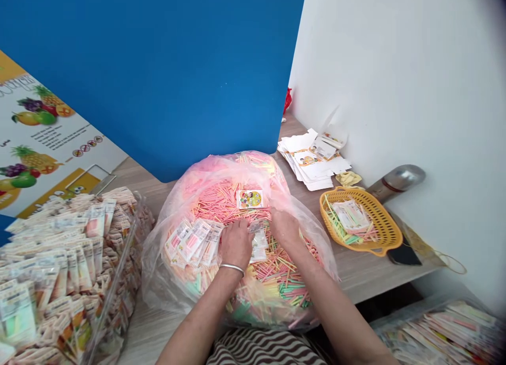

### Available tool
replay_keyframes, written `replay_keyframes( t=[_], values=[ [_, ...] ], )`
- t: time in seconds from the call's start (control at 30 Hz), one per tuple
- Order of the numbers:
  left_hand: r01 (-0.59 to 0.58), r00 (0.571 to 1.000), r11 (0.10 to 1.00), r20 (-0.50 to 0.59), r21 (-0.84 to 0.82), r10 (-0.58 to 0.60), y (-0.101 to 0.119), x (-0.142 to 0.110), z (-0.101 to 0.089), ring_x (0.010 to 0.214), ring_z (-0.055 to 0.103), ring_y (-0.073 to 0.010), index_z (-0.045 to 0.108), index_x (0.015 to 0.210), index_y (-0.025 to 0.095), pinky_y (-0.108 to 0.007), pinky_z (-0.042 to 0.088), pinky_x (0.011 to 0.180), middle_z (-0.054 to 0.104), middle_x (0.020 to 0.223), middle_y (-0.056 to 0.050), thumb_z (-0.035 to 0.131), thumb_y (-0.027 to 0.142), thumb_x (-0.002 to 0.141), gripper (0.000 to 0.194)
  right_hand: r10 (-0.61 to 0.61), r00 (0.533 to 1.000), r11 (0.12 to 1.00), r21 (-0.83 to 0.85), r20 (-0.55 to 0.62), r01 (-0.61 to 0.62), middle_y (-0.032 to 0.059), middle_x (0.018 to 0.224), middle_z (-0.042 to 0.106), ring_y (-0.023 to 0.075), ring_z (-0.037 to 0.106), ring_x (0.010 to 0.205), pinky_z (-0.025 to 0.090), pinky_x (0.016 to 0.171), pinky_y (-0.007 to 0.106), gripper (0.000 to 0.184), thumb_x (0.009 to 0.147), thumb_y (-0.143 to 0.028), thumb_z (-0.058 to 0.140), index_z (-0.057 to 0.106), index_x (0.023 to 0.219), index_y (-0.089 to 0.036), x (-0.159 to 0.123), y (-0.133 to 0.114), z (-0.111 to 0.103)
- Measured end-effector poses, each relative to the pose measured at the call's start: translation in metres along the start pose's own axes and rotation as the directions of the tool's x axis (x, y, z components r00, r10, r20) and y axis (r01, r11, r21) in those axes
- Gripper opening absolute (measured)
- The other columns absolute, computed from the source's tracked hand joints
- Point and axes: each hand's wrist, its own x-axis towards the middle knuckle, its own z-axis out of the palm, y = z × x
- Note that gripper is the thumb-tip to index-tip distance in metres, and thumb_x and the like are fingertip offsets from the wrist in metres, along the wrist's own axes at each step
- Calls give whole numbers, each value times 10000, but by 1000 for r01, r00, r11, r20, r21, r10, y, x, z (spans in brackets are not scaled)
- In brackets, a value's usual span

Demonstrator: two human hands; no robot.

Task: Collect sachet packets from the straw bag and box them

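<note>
A large clear plastic bag [158, 259] lies open on the table, heaped with thin pink, yellow and green sticks [213, 196]. My left hand [236, 241], a bangle at its wrist, is closed at the edge of a small clear sachet [259, 239] on the heap. Across from it, my right hand [285, 227] is curled down among the sticks; its fingertips are hidden, so what it pinches cannot be seen. Fanned out left of my left hand are several printed sachets [195, 241] with pink contents. One fruit-printed sachet [250, 199] lies just beyond both hands.
At the left stands a clear bin [108, 296] piled with filled sachets. To the right are a yellow basket [381, 223] of sticks and sachets, a metal flask [399, 180] and flat white cartons [312, 159]. More packets [446, 333] sit lower right. A blue panel [158, 75] rises behind.
</note>
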Motion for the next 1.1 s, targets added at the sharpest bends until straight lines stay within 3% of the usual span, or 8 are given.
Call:
replay_keyframes(
  t=[0.13,0.23,0.37,0.5,0.63,0.77,0.9,1.1],
  values=[
    [-68,997,998,-31,2,68,-2,-2,-2,905,630,-240,661,896,178,-372,431,840,693,904,-90,443,299,962,257,-12,1000,998,54,-22,13,152,938,716,255,681,848,428,671,290,238,931,-205,471,624,1104,-147,2,10,0],
    [-99,991,990,-102,-102,89,-4,-3,-1,961,642,-250,688,1000,187,-392,445,881,714,1007,-105,401,255,966,296,-2,997,969,245,-82,22,135,884,698,249,650,772,404,650,308,241,958,-270,418,598,1066,-151,-7,18,-2],
    [-144,978,906,-198,-399,68,-6,-6,-6,1088,627,-228,660,1173,197,-367,442,959,683,1196,-99,402,280,964,342,-104,968,782,583,-228,221,79,865,642,228,586,806,422,734,331,345,988,-379,328,592,868,-192,-27,28,-8],
    [-33,997,694,-72,-719,-28,-9,-8,-14,843,648,-190,715,947,199,-293,474,783,728,925,-42,459,377,925,313,-45,933,558,765,-358,321,54,867,607,220,567,888,430,834,339,362,967,-448,400,604,793,-205,-48,28,-18],
    [70,995,517,97,-853,24,-8,-7,-19,650,548,-148,676,745,157,-241,436,629,640,685,-9,543,405,823,292,23,964,380,894,-265,237,-24,645,511,168,481,593,424,623,292,315,956,-465,438,620,967,-209,-54,16,-26],
    [160,968,377,220,-912,124,0,-9,-21,593,482,-119,644,725,158,-216,403,565,582,642,5,573,450,782,306,-93,969,487,839,-227,243,-18,645,515,150,446,596,364,555,264,278,876,-425,553,571,715,-199,-51,4,-21],
    [175,982,362,189,-915,2,1,-12,-14,558,398,-92,583,622,148,-202,327,525,485,573,21,616,502,748,377,-93,981,494,848,-170,193,-26,557,477,149,433,554,356,524,261,299,850,-430,560,565,656,-202,-52,3,-16],
    [187,982,392,158,-901,-105,2,-14,-10,528,360,-74,589,576,148,-205,276,512,477,526,41,752,431,618,329,151,985,-12,996,-89,92,-16,515,509,184,582,591,483,641,312,361,884,-478,485,690,842,-184,-42,-6,-44]
  ],
)
